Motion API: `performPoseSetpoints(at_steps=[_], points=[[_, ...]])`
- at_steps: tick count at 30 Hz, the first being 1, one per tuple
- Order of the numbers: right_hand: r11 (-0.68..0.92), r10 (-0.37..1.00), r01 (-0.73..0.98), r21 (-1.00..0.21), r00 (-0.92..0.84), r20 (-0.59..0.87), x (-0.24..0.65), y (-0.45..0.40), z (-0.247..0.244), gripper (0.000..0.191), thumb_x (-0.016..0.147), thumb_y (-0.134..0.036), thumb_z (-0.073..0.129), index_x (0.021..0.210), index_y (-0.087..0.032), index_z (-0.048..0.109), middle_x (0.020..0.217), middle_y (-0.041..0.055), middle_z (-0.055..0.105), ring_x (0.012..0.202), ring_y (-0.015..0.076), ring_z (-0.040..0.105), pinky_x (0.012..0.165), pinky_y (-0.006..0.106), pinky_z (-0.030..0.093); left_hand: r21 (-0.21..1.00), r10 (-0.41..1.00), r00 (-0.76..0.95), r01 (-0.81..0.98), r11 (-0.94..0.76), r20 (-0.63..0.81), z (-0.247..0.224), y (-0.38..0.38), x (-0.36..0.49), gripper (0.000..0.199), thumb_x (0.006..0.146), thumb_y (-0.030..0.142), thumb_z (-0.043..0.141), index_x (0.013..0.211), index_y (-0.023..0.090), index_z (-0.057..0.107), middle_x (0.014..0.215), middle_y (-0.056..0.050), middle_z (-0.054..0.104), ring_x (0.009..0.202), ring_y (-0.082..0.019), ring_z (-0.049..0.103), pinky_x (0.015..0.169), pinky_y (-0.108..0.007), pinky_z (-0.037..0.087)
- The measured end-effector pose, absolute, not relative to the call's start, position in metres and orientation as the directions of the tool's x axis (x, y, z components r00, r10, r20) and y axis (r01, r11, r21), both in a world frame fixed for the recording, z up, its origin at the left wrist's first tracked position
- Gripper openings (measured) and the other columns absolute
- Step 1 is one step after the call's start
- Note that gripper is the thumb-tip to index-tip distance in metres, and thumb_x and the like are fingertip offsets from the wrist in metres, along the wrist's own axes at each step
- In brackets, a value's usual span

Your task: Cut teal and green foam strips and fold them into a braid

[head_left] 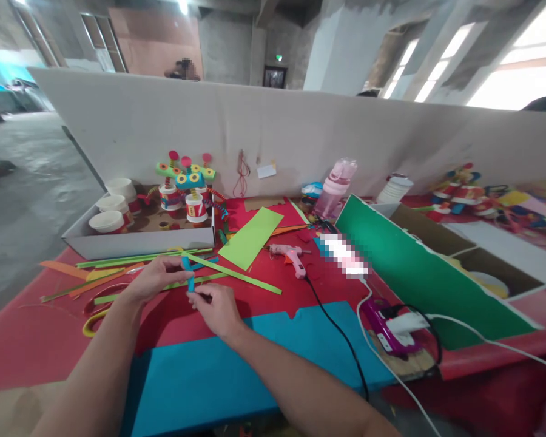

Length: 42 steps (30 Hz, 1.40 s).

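Note:
Both hands meet over the left half of the red-covered table, pinching a short blue paper strip that stands roughly upright between them. My left hand grips its upper part, and my right hand has the lower end between thumb and fingers. Green paper strips lie just behind and beneath the hands. Partly covered by my left forearm are scissors with red handles and a yellow handle loop. A pink glue gun rests to the right of my hands, near a lime-green paper sheet.
A white box at the back left holds paper cups and cup figures. Blue sheet material lies along the front edge. To the right stand a purple power socket with cables, a green-sided box and a pink bottle.

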State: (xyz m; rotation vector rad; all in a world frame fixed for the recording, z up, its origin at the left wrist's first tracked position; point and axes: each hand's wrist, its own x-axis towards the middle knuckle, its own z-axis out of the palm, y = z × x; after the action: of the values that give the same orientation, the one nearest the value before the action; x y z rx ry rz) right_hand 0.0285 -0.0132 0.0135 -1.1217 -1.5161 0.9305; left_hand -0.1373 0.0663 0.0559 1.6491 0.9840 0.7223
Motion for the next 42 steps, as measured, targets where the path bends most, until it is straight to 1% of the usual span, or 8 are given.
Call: performPoseSetpoints(at_steps=[7, 11, 13, 16, 22, 27, 37, 42], points=[[0.174, 0.974, 0.023, -0.984, -0.149, 0.169, 0.036, -0.004, 0.007, 0.028, 0.084, -0.042, 0.056, 0.082, -0.018, 0.07, 0.069, 0.0015, 0.068, 0.061, 0.013, 0.063, 0.059, 0.022, 0.047, 0.988, 0.927, 0.366, 0.094, -0.125, 0.083, 0.048, 0.074, -0.133, 0.015, 0.064, 0.028, 0.077, 0.063, 0.016, 0.067, 0.058, 0.0, 0.06, 0.056, -0.011, 0.051, 0.056, -0.021, 0.041], [0.188, 0.974, 0.105, -0.977, -0.149, 0.171, 0.045, 0.0, 0.01, 0.029, 0.083, -0.044, 0.057, 0.09, -0.019, 0.07, 0.072, 0.0009, 0.068, 0.06, 0.0121, 0.06, 0.057, 0.021, 0.046, 0.995, 0.963, 0.251, -0.045, -0.091, 0.099, 0.048, 0.076, -0.13, 0.019, 0.067, 0.031, 0.074, 0.062, 0.015, 0.064, 0.054, 0.001, 0.055, 0.052, -0.01, 0.049, 0.052, -0.021, 0.039], [0.193, 0.973, 0.138, -0.971, -0.156, 0.172, 0.049, 0.002, 0.01, 0.028, 0.082, -0.044, 0.058, 0.089, -0.019, 0.07, 0.071, 0.0007, 0.068, 0.058, 0.0119, 0.059, 0.056, 0.021, 0.045, 0.993, 0.967, 0.232, -0.073, -0.091, 0.106, 0.049, 0.074, -0.127, 0.02, 0.068, 0.031, 0.074, 0.063, 0.015, 0.062, 0.054, 0.001, 0.055, 0.051, -0.009, 0.048, 0.051, -0.021, 0.038], [0.18, 0.974, 0.124, -0.976, -0.163, 0.159, 0.051, 0.007, 0.007, 0.029, 0.083, -0.043, 0.057, 0.085, -0.017, 0.07, 0.068, 0.0013, 0.067, 0.057, 0.0122, 0.059, 0.056, 0.022, 0.046, 0.989, 0.964, 0.22, -0.052, -0.14, 0.148, 0.049, 0.073, -0.124, 0.021, 0.068, 0.031, 0.073, 0.061, 0.014, 0.061, 0.054, 0.001, 0.056, 0.051, -0.009, 0.048, 0.052, -0.02, 0.038], [0.168, 0.979, 0.111, -0.98, -0.133, 0.153, 0.052, 0.009, 0.008, 0.027, 0.08, -0.038, 0.058, 0.091, -0.016, 0.071, 0.069, 0.0033, 0.068, 0.056, 0.0129, 0.06, 0.051, 0.022, 0.045, 0.978, 0.956, 0.207, -0.054, -0.201, 0.208, 0.051, 0.069, -0.12, 0.025, 0.07, 0.033, 0.071, 0.059, 0.014, 0.059, 0.053, 0.001, 0.055, 0.052, -0.009, 0.048, 0.054, -0.022, 0.039], [0.128, 0.987, 0.08, -0.989, -0.102, 0.12, 0.051, 0.007, 0.012, 0.033, 0.08, -0.04, 0.057, 0.094, -0.015, 0.071, 0.071, 0.0048, 0.069, 0.057, 0.0132, 0.06, 0.048, 0.021, 0.044, 0.974, 0.957, 0.188, -0.086, -0.208, 0.221, 0.05, 0.069, -0.119, 0.027, 0.071, 0.037, 0.071, 0.061, 0.015, 0.059, 0.053, 0.001, 0.055, 0.051, -0.009, 0.048, 0.055, -0.023, 0.04], [0.099, 0.993, 0.036, -0.994, -0.073, 0.096, 0.053, 0.011, 0.012, 0.032, 0.075, -0.043, 0.063, 0.083, -0.014, 0.073, 0.065, 0.0047, 0.068, 0.055, 0.0127, 0.06, 0.055, 0.024, 0.046, 0.971, 0.961, 0.158, -0.109, -0.212, 0.227, 0.052, 0.066, -0.117, 0.027, 0.072, 0.038, 0.07, 0.062, 0.015, 0.061, 0.056, 0.0, 0.057, 0.054, -0.01, 0.05, 0.057, -0.024, 0.04], [0.042, 0.987, 0.005, -0.999, -0.156, 0.041, 0.059, 0.015, 0.011, 0.035, 0.072, -0.046, 0.067, 0.084, -0.013, 0.073, 0.067, 0.0047, 0.069, 0.057, 0.0131, 0.062, 0.059, 0.025, 0.048, 0.971, 0.954, 0.187, -0.086, -0.222, 0.234, 0.054, 0.059, -0.105, 0.029, 0.074, 0.039, 0.067, 0.061, 0.015, 0.059, 0.054, 0.0, 0.056, 0.053, -0.01, 0.05, 0.056, -0.024, 0.039]])
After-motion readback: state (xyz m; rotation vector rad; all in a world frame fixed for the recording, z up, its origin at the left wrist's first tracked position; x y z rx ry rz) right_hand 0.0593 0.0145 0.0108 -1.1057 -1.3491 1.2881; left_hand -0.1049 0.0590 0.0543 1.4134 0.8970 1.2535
